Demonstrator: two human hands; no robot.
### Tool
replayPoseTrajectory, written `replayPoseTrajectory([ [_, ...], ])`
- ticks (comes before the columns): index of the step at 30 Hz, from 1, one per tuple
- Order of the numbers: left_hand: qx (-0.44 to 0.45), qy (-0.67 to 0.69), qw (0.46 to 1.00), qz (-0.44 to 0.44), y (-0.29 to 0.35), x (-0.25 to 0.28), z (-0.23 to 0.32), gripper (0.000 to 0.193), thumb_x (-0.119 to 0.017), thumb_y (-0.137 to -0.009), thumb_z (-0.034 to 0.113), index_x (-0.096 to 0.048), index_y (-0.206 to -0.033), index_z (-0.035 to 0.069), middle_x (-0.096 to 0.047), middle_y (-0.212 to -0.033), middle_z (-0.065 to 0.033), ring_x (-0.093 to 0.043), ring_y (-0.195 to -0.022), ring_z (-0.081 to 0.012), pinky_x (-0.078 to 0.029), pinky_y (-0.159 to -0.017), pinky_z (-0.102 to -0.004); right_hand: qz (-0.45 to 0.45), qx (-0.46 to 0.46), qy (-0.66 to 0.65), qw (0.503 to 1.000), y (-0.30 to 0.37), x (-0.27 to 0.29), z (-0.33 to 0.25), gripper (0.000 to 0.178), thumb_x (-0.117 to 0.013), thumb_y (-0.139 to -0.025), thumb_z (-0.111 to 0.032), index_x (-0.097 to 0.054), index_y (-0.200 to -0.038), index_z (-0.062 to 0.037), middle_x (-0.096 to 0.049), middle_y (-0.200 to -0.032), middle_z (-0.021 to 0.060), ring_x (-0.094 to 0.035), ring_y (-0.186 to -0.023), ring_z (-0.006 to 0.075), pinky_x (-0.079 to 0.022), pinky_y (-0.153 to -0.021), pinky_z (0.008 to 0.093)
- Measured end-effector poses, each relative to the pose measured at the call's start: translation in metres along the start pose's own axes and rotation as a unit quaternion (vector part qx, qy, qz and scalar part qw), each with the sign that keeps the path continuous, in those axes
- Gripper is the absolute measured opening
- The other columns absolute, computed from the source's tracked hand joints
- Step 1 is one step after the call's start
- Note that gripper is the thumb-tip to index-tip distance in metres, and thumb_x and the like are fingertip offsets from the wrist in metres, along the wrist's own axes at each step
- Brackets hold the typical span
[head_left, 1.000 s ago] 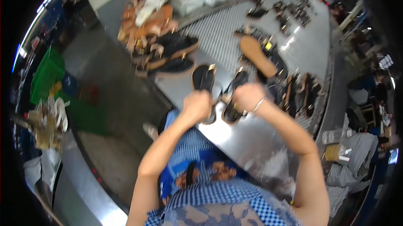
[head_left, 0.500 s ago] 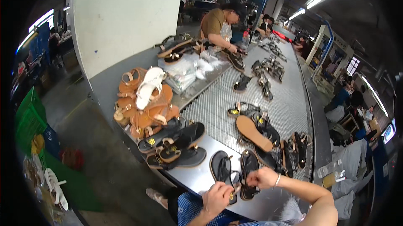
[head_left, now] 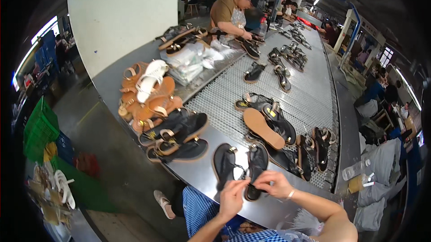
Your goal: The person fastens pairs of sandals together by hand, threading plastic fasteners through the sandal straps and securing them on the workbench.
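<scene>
Our left hand (head_left: 230, 200) and right hand (head_left: 276, 184) press fingers (head_left: 268, 176) together over black sandals (head_left: 224, 163), hiding any grip. We can't read the yellow print (head_left: 270, 111).

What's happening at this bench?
A person has both hands at the near end of a pair of black sandals lying on the metal table. The left hand and right hand have their fingertips close together near the straps; what they pinch is too small to tell. More black sandals lie on the mesh surface beyond, and a white sandal tops brown ones at left. Farther up, a co-worker handles dark footwear.
</scene>
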State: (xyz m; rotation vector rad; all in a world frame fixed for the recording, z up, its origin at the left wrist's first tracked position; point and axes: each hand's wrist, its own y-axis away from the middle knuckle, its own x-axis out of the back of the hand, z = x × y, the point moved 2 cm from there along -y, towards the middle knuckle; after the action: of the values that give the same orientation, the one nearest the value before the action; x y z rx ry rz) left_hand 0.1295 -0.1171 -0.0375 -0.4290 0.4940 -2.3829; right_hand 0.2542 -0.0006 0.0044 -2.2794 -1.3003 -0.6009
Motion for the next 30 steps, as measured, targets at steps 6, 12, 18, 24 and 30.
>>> replayPoseTrajectory([
  [6,0.012,-0.119,0.991,0.056,0.023,-0.023,0.012,0.03,-0.066,-0.073,0.002,-0.065,-0.103,0.003,-0.063,-0.072,-0.0046,-0.05,-0.064,-0.0167,-0.041,-0.061,-0.027,0.067,0.077,0.013,0.995,0.01,-0.012,0.032,0.009,-0.067,-0.074,-0.011,-0.068,-0.082,-0.0078,-0.064,-0.078,0.0052,-0.063,-0.074,0.0217,-0.049,-0.064,0.0292],
  [12,0.07,-0.082,0.991,0.079,0.042,-0.038,0.01,0.031,-0.065,-0.075,0.0,-0.063,-0.106,0.002,-0.06,-0.074,-0.0021,-0.047,-0.063,-0.0077,-0.039,-0.056,-0.0206,0.015,0.149,-0.008,0.989,0.011,-0.006,0.04,0.007,-0.065,-0.074,-0.015,-0.067,-0.079,-0.0108,-0.064,-0.077,0.0023,-0.059,-0.072,0.0217,-0.048,-0.063,0.0315],
  [18,0.13,0.009,0.987,0.093,0.05,-0.048,-0.007,0.034,-0.066,-0.076,-0.002,-0.061,-0.109,-0.001,-0.056,-0.078,0.0008,-0.048,-0.064,-0.0032,-0.038,-0.056,-0.0162,0.061,0.149,0.004,0.987,0.013,-0.005,0.047,0.007,-0.067,-0.072,-0.015,-0.069,-0.078,-0.0131,-0.066,-0.078,0.0006,-0.059,-0.072,0.0192,-0.049,-0.062,0.03],
  [24,0.029,-0.108,0.99,0.08,0.054,-0.042,-0.007,0.028,-0.069,-0.072,-0.002,-0.065,-0.1,0.001,-0.058,-0.071,0.0004,-0.044,-0.059,-0.0032,-0.035,-0.052,-0.0154,0.006,0.141,0.038,0.989,0.016,-0.014,0.052,0.009,-0.07,-0.07,-0.017,-0.071,-0.079,-0.0167,-0.066,-0.077,-0.0014,-0.058,-0.07,0.0175,-0.049,-0.062,0.0296],
  [30,0.059,-0.117,0.982,0.138,0.037,-0.02,0.002,0.034,-0.065,-0.074,-0.001,-0.06,-0.108,-0.001,-0.065,-0.075,-0.0063,-0.05,-0.051,-0.0098,-0.042,-0.049,-0.0218,0.089,0.115,-0.116,0.983,0.006,-0.004,0.054,0.011,-0.072,-0.071,-0.012,-0.07,-0.082,-0.0089,-0.065,-0.077,0.006,-0.057,-0.07,0.0194,-0.046,-0.066,0.0282],
])
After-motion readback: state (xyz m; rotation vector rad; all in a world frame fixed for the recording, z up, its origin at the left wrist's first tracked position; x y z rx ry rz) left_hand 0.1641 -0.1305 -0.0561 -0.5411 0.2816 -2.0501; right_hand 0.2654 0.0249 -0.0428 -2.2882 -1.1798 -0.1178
